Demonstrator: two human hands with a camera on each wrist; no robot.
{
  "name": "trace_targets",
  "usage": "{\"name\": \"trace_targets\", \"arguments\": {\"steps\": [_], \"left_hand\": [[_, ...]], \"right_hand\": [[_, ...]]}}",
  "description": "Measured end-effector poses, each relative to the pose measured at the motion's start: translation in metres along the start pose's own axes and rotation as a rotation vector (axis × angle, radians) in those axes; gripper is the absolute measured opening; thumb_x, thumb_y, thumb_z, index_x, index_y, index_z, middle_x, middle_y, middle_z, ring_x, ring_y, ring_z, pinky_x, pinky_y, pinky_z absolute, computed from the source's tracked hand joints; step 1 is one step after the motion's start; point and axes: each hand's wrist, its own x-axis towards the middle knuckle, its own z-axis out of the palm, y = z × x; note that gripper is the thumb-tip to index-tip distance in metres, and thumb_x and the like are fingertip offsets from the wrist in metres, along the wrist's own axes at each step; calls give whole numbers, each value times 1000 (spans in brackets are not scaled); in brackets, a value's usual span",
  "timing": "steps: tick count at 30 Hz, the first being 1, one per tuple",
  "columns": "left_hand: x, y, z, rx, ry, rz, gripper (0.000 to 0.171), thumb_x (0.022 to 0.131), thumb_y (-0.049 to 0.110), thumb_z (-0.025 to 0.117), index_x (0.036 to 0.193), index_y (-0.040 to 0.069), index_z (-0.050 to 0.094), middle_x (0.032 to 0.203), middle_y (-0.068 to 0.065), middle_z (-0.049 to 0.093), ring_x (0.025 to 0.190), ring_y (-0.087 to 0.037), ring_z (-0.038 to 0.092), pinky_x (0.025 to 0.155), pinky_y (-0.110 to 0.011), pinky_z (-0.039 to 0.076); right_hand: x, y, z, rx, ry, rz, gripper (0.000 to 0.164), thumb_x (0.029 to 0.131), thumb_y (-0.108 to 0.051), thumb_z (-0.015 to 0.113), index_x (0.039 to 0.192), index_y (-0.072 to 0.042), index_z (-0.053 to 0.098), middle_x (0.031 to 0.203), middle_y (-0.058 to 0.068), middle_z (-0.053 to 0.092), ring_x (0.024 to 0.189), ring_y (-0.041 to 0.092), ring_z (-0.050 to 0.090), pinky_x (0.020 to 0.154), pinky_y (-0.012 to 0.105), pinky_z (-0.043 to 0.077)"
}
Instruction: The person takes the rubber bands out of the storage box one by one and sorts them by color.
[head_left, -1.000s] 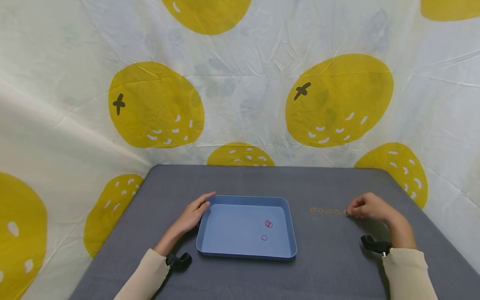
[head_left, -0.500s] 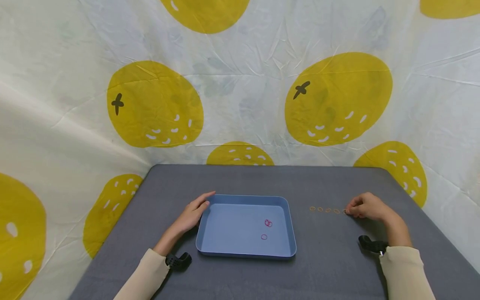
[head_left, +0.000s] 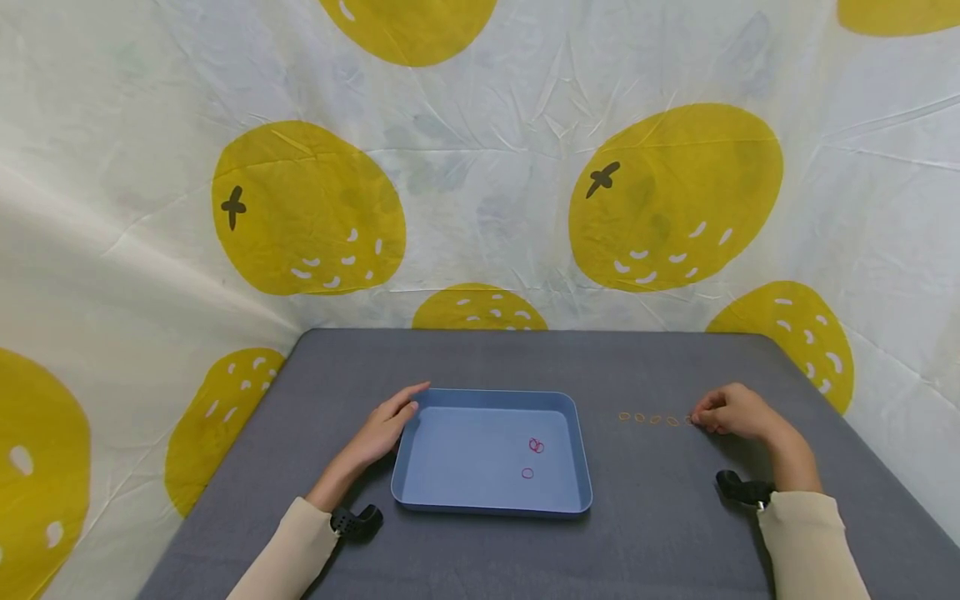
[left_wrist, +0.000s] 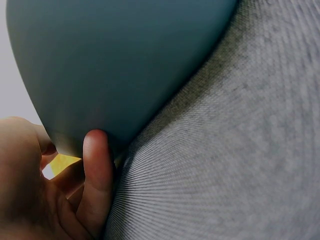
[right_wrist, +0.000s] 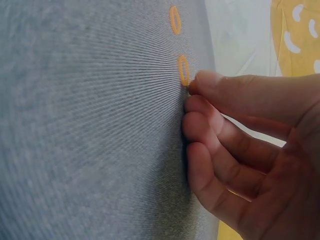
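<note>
A row of small yellow rubber bands (head_left: 656,420) lies on the grey cloth right of a blue tray. My right hand (head_left: 738,412) is at the row's right end, thumb and index fingertip pinching the edge of the last rubber band (right_wrist: 183,70). Its other fingers curl close over the cloth in the right wrist view. My left hand (head_left: 381,425) holds the far left corner of the blue tray (head_left: 491,510), thumb over the rim. Against the outer wall lies a finger (left_wrist: 97,160) in the left wrist view.
Several small red rubber bands (head_left: 528,473) lie in the right half of the tray. The grey table (head_left: 495,558) ends at a white curtain (head_left: 487,208) printed with yellow fruit. Each wrist wears a black camera band (head_left: 742,487).
My right hand has shifted slightly left with the last yellow rubber band, closer to the others in the row. The left hand and the tray stay in place.
</note>
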Motion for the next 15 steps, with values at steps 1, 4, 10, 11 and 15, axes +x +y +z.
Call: {"name": "trace_targets", "arguments": {"steps": [1, 4, 10, 11, 15], "left_hand": [[0, 0, 0, -1, 1, -2, 42, 112, 34, 45, 154, 34, 49, 162, -5, 45, 144, -29, 47, 114, -59, 38], [0, 0, -1, 8, 1, -2, 42, 112, 34, 44, 154, 35, 48, 161, -5, 46, 139, -29, 50, 111, -57, 41], [-2, 2, -1, 23, 11, -4, 42, 112, 33, 44, 154, 36, 48, 159, -6, 49, 129, -29, 55, 94, -47, 49], [-2, 2, -1, 20, 12, -6, 42, 112, 33, 44, 154, 36, 49, 159, -6, 49, 128, -29, 55, 89, -45, 51], [-2, 3, -1, 4, 9, -17, 42, 112, 33, 45, 154, 36, 49, 158, -7, 49, 123, -32, 57, 73, -40, 53]], "right_hand": [[0, 0, 0, -4, 5, -2, 17, 95, -13, 71, 98, 2, 78, 84, 4, 73, 73, 10, 60, 63, 25, 53], [0, 0, 1, -22, 21, -10, 17, 95, -15, 72, 97, 0, 79, 83, 3, 73, 72, 8, 60, 62, 25, 52], [0, -2, 3, -44, 32, -32, 15, 95, -15, 73, 96, -2, 79, 80, 1, 71, 69, 6, 57, 61, 25, 49], [0, -3, 3, -43, 30, -34, 15, 95, -15, 72, 96, -2, 79, 80, 1, 70, 69, 6, 57, 62, 25, 49], [-1, -4, 3, -28, 20, -29, 14, 95, -14, 72, 95, -2, 79, 80, 2, 70, 69, 6, 56, 62, 25, 49]]}}
